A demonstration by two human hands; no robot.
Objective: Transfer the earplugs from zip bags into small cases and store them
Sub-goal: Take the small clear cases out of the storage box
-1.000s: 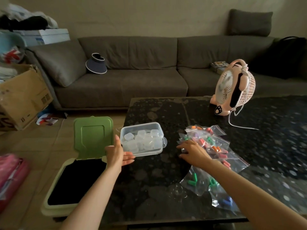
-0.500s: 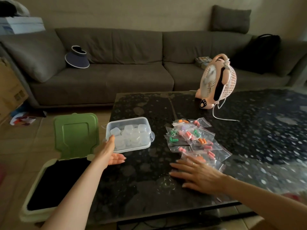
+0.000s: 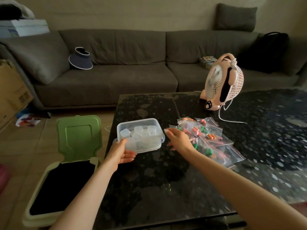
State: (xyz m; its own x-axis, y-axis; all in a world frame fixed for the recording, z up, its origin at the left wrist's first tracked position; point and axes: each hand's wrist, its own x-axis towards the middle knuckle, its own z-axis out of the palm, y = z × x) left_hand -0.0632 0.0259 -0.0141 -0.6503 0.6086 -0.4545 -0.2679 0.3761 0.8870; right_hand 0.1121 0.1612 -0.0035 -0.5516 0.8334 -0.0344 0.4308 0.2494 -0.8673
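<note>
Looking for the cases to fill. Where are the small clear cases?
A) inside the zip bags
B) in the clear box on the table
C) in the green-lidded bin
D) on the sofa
B: the small cases sit piled inside the clear box on the table.

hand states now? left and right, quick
Left hand: open, thumb against the near left corner of the clear box.
Right hand: open, holding nothing, fingers stretched toward the box's right end, by the zip bags.
</note>
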